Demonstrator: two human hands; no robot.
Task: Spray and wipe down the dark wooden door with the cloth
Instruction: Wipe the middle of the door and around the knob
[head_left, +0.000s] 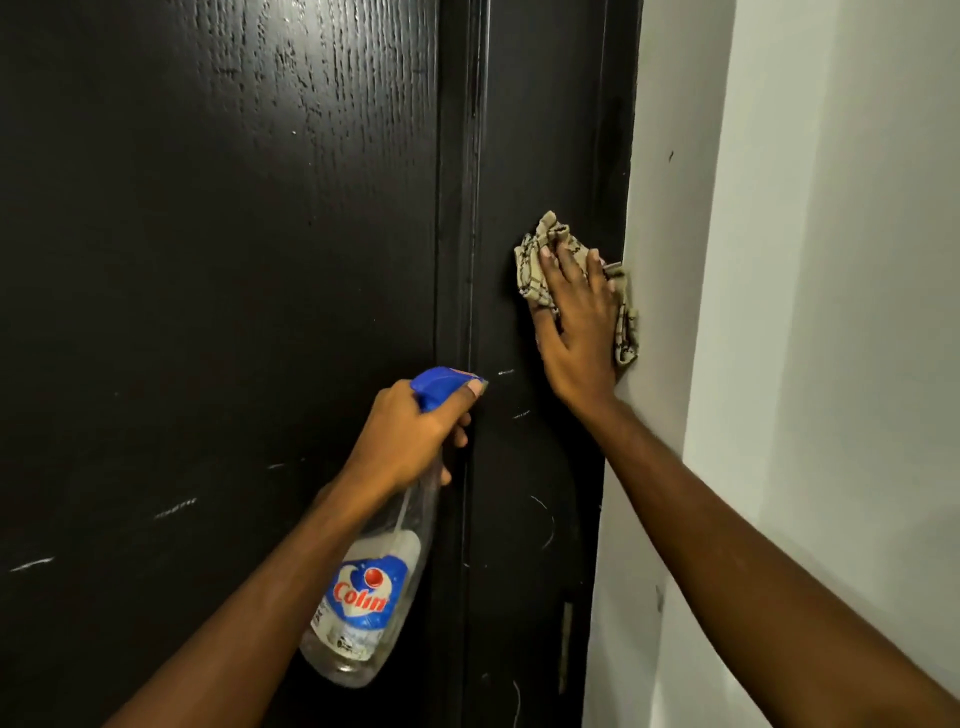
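Observation:
The dark wooden door (218, 270) fills the left and middle of the view, with its dark frame (540, 156) to the right. My right hand (576, 322) presses a beige checked cloth (535, 260) flat against the frame, fingers straight, close to the wall edge. My left hand (415, 436) grips the neck of a clear spray bottle (363, 603) with a blue trigger head (441, 384), nozzle pointing at the seam between door and frame. A little liquid sits in the bottle's bottom.
A white wall (805, 312) runs along the right side, meeting the frame at a corner. Pale scratch marks (176, 509) show on the lower door. A metal strike plate (565, 644) sits low on the frame.

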